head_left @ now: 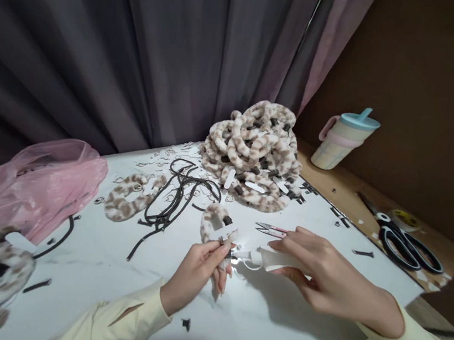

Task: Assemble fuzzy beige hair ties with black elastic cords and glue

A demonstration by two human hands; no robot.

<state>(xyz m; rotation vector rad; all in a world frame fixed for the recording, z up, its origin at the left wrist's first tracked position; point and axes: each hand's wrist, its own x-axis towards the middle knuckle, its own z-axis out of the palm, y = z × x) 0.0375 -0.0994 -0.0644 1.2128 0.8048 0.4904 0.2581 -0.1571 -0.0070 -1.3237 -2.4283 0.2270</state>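
Observation:
My left hand (194,269) is closed on a small plush ring (209,222) with brown and white spots, a dark band and a white tag. In my right hand (324,271) is a white squeeze bottle (280,260), its narrow nozzle pointing left and close to the ring by my left fingertips. Whether the nozzle touches the ring, I cannot tell. A pair of thread snips (272,231) also sticks out from my right hand, blades to the left. Beyond both hands lies a big heap of similar plush rings (257,143).
Dark cords (172,202) lie tangled mid-table beside a flat plush piece (124,200). A pink plastic bag (55,170) and more plush rings (15,276) are at left. Black scissors (406,246), a tape roll (405,220) and a lidded cup (340,138) stand along the right edge.

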